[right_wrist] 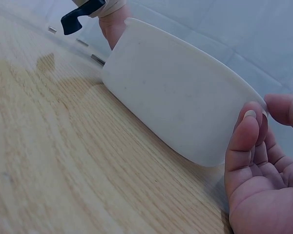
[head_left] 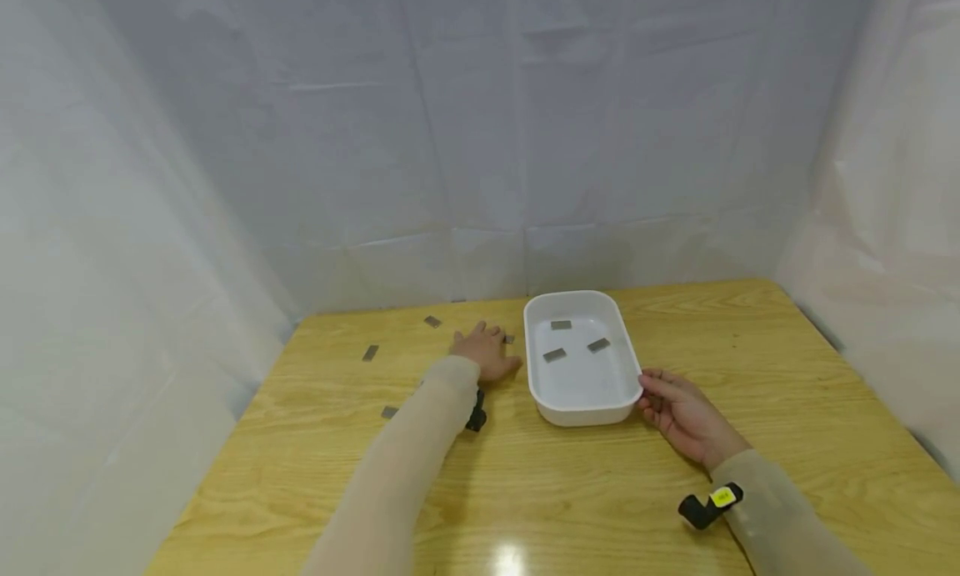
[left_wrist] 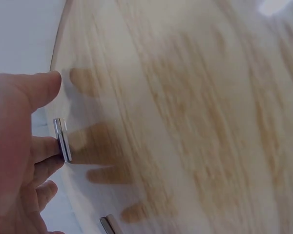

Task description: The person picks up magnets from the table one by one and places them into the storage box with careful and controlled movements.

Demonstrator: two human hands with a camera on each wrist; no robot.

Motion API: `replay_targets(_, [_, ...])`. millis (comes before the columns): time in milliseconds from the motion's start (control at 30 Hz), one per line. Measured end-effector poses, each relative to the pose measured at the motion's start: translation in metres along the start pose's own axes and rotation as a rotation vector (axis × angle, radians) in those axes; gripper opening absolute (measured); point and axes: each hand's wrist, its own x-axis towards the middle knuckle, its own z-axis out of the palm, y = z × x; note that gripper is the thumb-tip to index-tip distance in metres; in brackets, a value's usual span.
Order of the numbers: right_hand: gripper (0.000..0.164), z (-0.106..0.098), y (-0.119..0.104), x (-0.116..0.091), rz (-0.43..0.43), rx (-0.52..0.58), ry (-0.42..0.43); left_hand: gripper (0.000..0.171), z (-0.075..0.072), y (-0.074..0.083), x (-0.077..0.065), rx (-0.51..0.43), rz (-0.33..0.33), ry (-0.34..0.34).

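My left hand (head_left: pixel 486 353) reaches low over the table just left of a white plastic tub (head_left: pixel 587 418). Its fingers are spread, with the fingertips at a small shiny rectangular metal piece (left_wrist: pixel 62 140); the thumb stands apart from it. On the tub's floor lie three such grey metal pieces (head_left: pixel 561 325). My right hand (head_left: pixel 686 418) pinches the tub's rim at the near right corner, thumb above and fingers below. In the right wrist view the tub's outer wall (right_wrist: pixel 171 92) hides most of the left hand.
Several more metal pieces are scattered on the wooden table (head_left: pixel 570 501): one piece (head_left: pixel 432 321) behind the left hand, another (head_left: pixel 371 353) farther left, a third (head_left: pixel 389 412) beside the left forearm. White sheeting (head_left: pixel 480 142) hangs behind and at both sides.
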Motion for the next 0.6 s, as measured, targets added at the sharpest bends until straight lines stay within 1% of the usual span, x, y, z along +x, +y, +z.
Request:
replay_targets(167, [0.025, 0.001, 0.0, 0.0, 0.0, 0.004, 0.005, 0.073, 0.001, 0.0, 0.001, 0.011, -0.01, 0.0])
replay_targets(267, [0.025, 0.001, 0.0, 0.0, 0.007, 0.003, 0.016, 0.071, -0.001, 0.003, -0.002, 0.023, -0.018, -0.007])
replay_targets(433, [0.029, 0.0, 0.001, 0.0, 0.014, -0.01, 0.035, 0.068, -0.004, 0.008, -0.009, 0.056, -0.017, -0.023])
replay_targets(600, [0.027, 0.001, 0.0, -0.001, 0.005, -0.019, 0.025, 0.063, -0.005, 0.011, -0.015, 0.102, -0.011, -0.04])
